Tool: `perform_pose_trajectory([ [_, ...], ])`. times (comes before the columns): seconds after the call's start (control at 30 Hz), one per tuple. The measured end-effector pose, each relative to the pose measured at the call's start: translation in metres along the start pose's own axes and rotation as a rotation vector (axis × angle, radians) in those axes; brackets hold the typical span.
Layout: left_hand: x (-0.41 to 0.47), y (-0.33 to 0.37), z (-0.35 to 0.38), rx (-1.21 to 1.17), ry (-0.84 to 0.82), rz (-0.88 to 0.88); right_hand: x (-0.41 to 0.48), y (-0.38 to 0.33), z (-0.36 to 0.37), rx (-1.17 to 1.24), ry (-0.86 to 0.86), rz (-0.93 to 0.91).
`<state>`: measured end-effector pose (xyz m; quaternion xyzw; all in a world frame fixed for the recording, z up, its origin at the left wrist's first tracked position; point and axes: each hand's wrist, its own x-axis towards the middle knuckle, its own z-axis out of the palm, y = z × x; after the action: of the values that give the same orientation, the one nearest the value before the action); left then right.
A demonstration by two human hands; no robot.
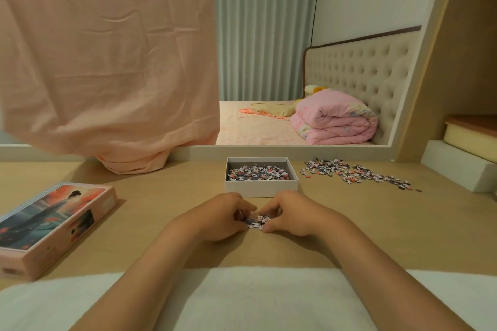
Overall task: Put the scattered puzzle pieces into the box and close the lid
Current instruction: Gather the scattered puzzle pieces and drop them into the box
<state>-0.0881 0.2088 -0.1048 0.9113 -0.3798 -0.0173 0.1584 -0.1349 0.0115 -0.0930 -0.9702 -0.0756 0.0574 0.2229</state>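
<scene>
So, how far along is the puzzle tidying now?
Done: many pieces already lie in the open box. In hand: the left hand and right hand curl their fingers round a small pile just in front of it. Left: that pile, the scattered pieces right of the box, and the lid, lying apart at far left.

Counter (161, 226): pale wood, flat. Back centre sits an open white box (262, 188), its floor covered in puzzle pieces. To its right, apart from it, a loose drift of pieces (357, 172) trails toward the right edge. Left side: pink lid (51, 223), picture up, set at an angle. Back left: the bunched end of a pink cloth (134, 164) rests on the surface. Just in front of the box lies a small heap of pieces (257, 221), with left hand (217, 216) and right hand (293, 213) curled round it. A white towel (263, 298) lies over the near edge.
</scene>
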Motion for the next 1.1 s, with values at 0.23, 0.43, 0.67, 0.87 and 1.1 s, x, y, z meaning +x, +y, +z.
perform_pose_trajectory([
  [0.23,-0.005,-0.004,-0.004,0.062,0.000,-0.056,0.004,0.002,0.004,0.000,0.005,0.028],
  [0.43,0.010,0.005,0.005,0.060,0.086,-0.018,0.014,-0.012,0.013,-0.013,0.039,0.045],
  [0.67,0.010,-0.005,0.012,-0.152,0.154,-0.083,0.024,-0.012,0.012,0.170,0.069,0.121],
  [0.87,0.017,-0.011,0.017,-0.225,0.216,-0.069,0.031,-0.009,0.006,0.330,0.049,0.176],
  [1.1,0.046,-0.020,-0.002,-0.522,0.296,-0.112,0.039,-0.005,-0.017,0.673,0.188,0.187],
])
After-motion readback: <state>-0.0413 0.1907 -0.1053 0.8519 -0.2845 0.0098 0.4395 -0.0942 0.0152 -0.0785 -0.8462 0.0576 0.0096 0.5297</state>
